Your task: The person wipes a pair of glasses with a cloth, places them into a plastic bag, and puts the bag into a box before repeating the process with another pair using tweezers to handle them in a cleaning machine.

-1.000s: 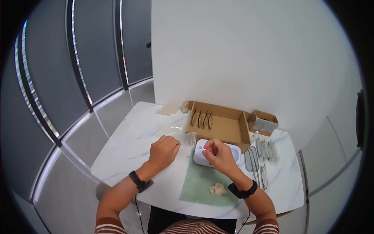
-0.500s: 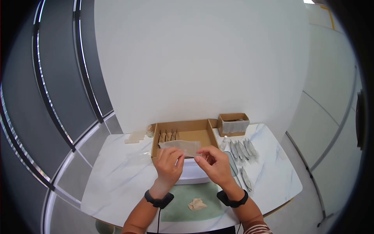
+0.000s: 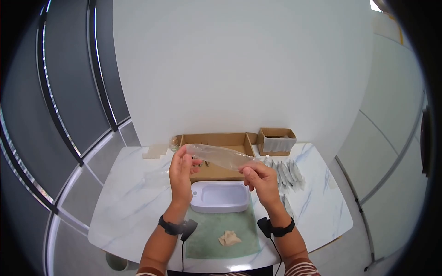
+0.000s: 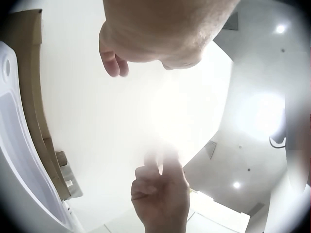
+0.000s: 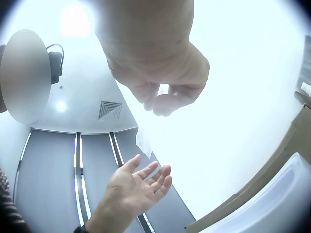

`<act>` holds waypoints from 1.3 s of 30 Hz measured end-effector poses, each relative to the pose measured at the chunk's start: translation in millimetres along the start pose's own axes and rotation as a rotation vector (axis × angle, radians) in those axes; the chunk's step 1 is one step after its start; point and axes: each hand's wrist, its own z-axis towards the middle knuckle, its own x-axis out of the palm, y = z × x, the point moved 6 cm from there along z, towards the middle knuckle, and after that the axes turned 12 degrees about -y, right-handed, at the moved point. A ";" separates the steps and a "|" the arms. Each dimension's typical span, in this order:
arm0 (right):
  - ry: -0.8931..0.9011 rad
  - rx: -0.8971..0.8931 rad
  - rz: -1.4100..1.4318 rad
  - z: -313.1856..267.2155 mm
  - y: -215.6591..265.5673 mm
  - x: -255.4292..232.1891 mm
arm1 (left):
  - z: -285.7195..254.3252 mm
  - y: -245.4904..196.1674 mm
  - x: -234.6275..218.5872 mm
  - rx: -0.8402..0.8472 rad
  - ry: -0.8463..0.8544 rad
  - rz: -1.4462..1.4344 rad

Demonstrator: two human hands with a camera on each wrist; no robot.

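A clear plastic bag (image 3: 216, 155), long and narrow, stretches between both hands above the cardboard tray. My right hand (image 3: 261, 179) pinches its right end between thumb and fingers. The bag's left end overlaps the fingertips of my left hand (image 3: 180, 177) in the head view. Seen from the right wrist, the left hand (image 5: 138, 191) has its palm turned up and its fingers loosely extended, with a corner of the bag (image 5: 144, 142) just above them. Below the hands sits a white oblong basin (image 3: 195, 205) with a round button at its left.
The basin stands on a green mat (image 3: 207, 234), with a crumpled beige cloth (image 3: 229, 238) nearer me. Behind is a cardboard tray (image 3: 225, 138) holding dark slender items. A small cardboard box (image 3: 277, 146), a jar (image 3: 173, 143) and several bagged curved tools (image 3: 287, 174) surround it.
Both hands came together over the basin, then rose and spread apart with the plastic bag now between them. The left hand's fingers have loosened. The head view has also shifted.
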 end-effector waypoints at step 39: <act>0.047 0.101 0.010 -4.4 -14.6 9.4 | -59.3 -57.8 46.8 0.934 0.388 0.828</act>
